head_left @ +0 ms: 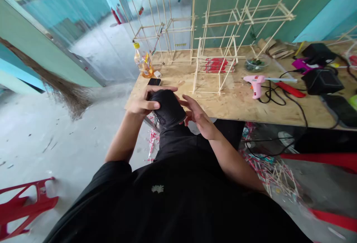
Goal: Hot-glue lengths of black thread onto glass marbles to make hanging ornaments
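Wooden, our table (181,81) bears stick frames (214,57) toward its back. At its near edge our left hand (141,104) grips a black roll (169,107); our right hand (202,122), fingers loosely spread, is beside it, contact unclear. Just beyond lies a phone (154,82).

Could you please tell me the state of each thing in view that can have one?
Black roll: held, strands loose at one side
Left hand: gripping the roll
Right hand: fingers spread beside it, contact unclear
Bottle: standing, capped, partly filled
Phone: lying flat
Glue gun: lying on the table
Stick frame: standing
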`<move>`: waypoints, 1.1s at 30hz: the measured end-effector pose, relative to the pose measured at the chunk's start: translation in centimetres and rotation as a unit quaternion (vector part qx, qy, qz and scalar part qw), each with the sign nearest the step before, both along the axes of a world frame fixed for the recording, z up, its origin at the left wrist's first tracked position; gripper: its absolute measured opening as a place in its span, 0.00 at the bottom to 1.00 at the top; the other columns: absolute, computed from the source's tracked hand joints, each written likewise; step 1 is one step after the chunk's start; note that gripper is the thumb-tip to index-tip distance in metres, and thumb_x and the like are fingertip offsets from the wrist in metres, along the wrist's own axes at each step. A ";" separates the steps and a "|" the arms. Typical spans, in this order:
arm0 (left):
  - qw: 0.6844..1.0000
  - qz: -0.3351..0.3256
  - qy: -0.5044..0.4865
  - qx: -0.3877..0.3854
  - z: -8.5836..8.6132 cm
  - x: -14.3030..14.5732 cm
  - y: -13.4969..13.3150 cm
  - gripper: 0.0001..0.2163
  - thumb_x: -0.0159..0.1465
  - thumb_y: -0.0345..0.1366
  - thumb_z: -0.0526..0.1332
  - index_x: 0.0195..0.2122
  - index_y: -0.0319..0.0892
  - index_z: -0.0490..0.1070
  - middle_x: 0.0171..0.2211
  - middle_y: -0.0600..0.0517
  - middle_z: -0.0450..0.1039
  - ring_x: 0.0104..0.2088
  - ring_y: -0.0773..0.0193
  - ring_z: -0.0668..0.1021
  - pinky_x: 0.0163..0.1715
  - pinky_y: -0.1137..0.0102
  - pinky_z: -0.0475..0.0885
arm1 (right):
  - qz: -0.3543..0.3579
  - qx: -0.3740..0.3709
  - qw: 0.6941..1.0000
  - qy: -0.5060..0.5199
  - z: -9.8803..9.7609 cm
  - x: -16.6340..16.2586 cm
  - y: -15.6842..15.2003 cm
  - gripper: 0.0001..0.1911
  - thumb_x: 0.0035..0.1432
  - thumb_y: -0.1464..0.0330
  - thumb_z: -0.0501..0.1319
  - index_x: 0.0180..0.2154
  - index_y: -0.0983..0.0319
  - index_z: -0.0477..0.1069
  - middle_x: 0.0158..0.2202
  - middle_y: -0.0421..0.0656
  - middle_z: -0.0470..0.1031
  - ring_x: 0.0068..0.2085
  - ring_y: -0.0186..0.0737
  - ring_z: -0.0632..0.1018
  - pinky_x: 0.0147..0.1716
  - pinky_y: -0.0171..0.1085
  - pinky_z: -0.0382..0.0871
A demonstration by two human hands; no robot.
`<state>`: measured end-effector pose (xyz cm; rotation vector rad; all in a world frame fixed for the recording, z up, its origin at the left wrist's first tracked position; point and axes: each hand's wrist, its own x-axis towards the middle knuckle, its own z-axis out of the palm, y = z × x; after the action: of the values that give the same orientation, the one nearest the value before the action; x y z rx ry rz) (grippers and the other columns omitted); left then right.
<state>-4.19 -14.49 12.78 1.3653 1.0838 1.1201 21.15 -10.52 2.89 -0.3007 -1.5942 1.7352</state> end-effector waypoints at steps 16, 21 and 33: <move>0.984 0.101 -0.139 -0.052 -11.7 5.7 -1.7 0.34 0.46 0.61 0.81 0.47 0.43 0.83 0.47 0.39 0.88 0.58 0.32 0.88 0.55 0.45 0.88 | -0.271 -0.026 0.962 0.011 3.3 8.6 -4.9 0.18 0.66 0.49 0.75 0.31 0.55 0.84 0.24 0.39 0.72 0.20 0.30 0.52 0.22 0.40 0.42; 0.961 0.171 -0.215 -0.046 -12.1 6.0 -1.4 0.27 0.44 0.49 0.86 0.42 0.45 0.84 0.41 0.48 0.88 0.49 0.45 0.91 0.54 0.54 0.88 | -0.285 0.043 0.958 0.011 3.5 9.5 -5.5 0.16 0.68 0.52 0.73 0.32 0.53 0.87 0.24 0.41 0.77 0.19 0.33 0.61 0.20 0.41 0.52; 0.851 0.316 -0.408 -0.095 -10.9 6.5 -1.3 0.17 0.64 0.49 0.77 0.47 0.45 0.83 0.45 0.49 0.89 0.48 0.52 0.90 0.45 0.65 0.88 | -0.128 0.192 0.973 0.027 5.4 13.4 -6.7 0.13 0.72 0.64 0.67 0.33 0.61 0.83 0.19 0.40 0.74 0.16 0.33 0.67 0.20 0.40 0.54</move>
<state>2.34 -15.81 1.90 0.2448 0.9529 1.7849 34.57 -17.22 8.25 -0.2522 -1.7258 1.2037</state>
